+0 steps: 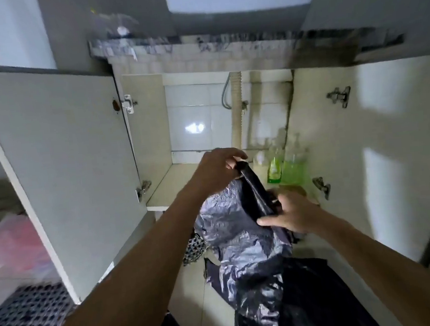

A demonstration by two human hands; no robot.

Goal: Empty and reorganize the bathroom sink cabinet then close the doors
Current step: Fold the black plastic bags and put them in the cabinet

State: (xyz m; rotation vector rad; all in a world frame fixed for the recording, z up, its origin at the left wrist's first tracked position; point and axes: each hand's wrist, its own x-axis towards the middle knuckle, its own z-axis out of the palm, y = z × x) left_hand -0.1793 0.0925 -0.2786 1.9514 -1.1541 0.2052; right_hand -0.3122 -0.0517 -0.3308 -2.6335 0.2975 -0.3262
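Here we face the sink cabinet [209, 168] with both doors swung wide: the left door [60, 163] stands out toward us, the right door [363, 149] likewise. Inside, the drain pipe [238, 114] runs down the tiled back wall, and most of the cabinet floor on the left shows bare.

In front of the opening hangs the black plastic bag [241, 238], our task's thing for this step. Its long axis runs from the upper end at the cabinet's lip down and toward us, where its crumpled tail trails over the floor tiles.

We hold it at two points. Our left hand [214, 170] is the farther and higher one, its fingers curled round the bag's top end and pinching it. Our right hand [294, 215] sits lower and nearer, on the bag's right edge; the thumb lies straight across the plastic, while the other fingers are hidden behind the fold (we cannot tell how they lie).

So the bag stretches between the hands, left above right, and we judge the coming move turns on that span.

Smallest, the green soap bottles [284, 169] stand at the cabinet's right front, just beyond our right hand.
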